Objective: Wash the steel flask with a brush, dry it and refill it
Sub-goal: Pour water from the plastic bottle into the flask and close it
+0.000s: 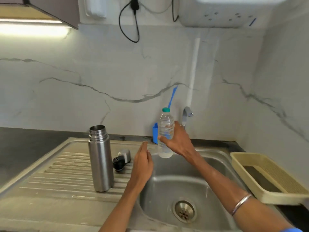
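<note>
The right hand [177,141] is gripping an upright clear plastic water bottle [165,133] (cap on); the open-mouthed cylindrical steel flask [100,158] is standing leftward, nearer the empty, flat left hand [143,162].

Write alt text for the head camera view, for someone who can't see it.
A right hand holds a capped plastic water bottle upright over a steel sink, the open left hand beside it. An uncapped steel flask stands on the drainboard.
</note>
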